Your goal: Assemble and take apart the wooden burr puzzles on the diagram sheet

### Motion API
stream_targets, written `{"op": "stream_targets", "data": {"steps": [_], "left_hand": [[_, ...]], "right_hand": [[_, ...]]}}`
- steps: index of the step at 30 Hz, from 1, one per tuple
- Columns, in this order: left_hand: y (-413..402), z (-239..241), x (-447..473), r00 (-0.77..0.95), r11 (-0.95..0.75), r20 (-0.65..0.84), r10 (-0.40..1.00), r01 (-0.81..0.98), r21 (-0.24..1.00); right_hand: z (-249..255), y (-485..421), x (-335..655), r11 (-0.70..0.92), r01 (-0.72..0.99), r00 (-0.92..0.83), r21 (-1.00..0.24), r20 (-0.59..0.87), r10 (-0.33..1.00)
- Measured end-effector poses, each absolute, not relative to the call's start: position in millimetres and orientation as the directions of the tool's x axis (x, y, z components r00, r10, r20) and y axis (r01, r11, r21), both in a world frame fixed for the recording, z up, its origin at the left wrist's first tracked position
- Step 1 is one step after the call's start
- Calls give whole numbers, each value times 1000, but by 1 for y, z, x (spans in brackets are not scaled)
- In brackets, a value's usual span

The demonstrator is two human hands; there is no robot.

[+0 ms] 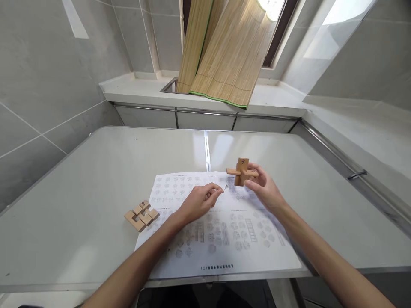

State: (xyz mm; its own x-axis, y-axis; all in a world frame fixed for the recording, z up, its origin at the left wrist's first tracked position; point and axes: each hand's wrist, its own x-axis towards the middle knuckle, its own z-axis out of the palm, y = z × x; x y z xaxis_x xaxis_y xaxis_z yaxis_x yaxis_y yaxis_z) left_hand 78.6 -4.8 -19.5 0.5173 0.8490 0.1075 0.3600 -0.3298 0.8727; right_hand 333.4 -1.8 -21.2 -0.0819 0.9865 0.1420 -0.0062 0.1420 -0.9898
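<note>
Between the thumb and fingers of my right hand (265, 186) is a wooden burr puzzle (241, 172), a cross-shaped set of interlocked pieces with a dark mark on its top end. It is held just above the far right part of a printed paper sheet (257, 261). My left hand (201, 199) is over the middle of the sheet, its fingers curled in and the index finger bent forward near a small printed figure; I see nothing in it. Several notched wooden puzzle pieces (141, 215) lie together at the sheet's left edge, one marked with a dark figure.
The sheet, covered in small diagrams, lies on a white folding table (80, 188) with a seam (206, 149) down its middle. Behind the table are a ledge (144, 90) and a hanging bamboo blind (227, 55). A metal rail (334, 156) runs along the right side.
</note>
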Motion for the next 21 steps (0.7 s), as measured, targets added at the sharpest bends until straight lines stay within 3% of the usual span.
{"op": "stream_targets", "data": {"steps": [7, 15, 18, 21], "left_hand": [[-8, -17, 78, 591, -485, 179, 786, 411, 772], [-52, 14, 35, 617, -632, 278, 736, 481, 608], [-70, 16, 0, 485, -595, 352, 801, 574, 563], [-85, 12, -34, 293, -498, 429, 855, 694, 519]], "right_hand": [[-14, -27, 388, -117, 378, 91, -918, -89, 992], [-21, -25, 383, -268, 546, 307, -794, -108, 946], [-21, -28, 370, -178, 642, 330, -746, 59, 942], [-20, -36, 342, 144, 781, 209, -608, 471, 857]]}}
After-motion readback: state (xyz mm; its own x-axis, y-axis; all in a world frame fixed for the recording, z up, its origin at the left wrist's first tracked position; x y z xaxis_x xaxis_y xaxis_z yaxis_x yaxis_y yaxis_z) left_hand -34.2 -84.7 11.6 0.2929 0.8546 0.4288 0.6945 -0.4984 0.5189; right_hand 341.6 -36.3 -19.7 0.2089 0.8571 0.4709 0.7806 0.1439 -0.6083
